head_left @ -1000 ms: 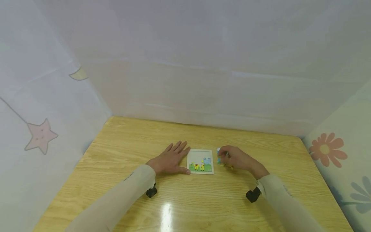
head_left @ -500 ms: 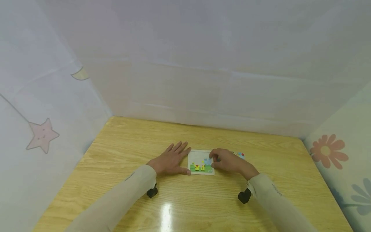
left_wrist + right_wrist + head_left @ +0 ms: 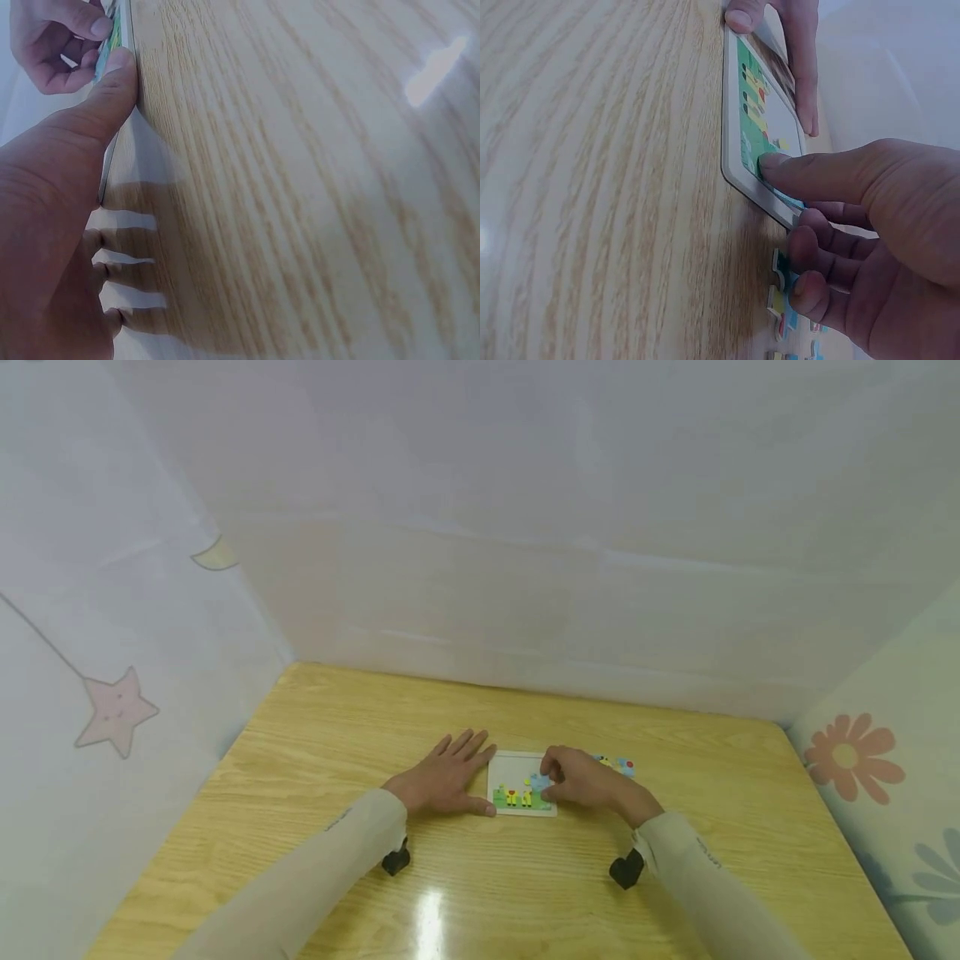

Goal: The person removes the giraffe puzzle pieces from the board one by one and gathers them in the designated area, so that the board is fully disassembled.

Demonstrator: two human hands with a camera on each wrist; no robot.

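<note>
A small picture puzzle in a white tray [image 3: 513,767] lies on the table, its lower part filled with a green strip, yellow figures and a light-blue piece [image 3: 536,782]. My left hand [image 3: 442,779] rests flat with fingers spread along the tray's left side, its thumb on the lower-left corner. My right hand [image 3: 588,781] is over the tray's right edge, fingers curled, pinching a puzzle piece that is mostly hidden by thumb and index finger. In the right wrist view its thumb [image 3: 780,166] is down on the picture near the tray's right end.
Several loose puzzle pieces [image 3: 617,766] lie on the wooden table [image 3: 480,893] just beyond and right of the right hand, partly hidden by it. A pale cloth wall [image 3: 480,610] closes off the back and both sides.
My right hand has moved left from the loose pieces to the tray's right edge, then shifted only slightly. My left hand has stayed in place at the tray.
</note>
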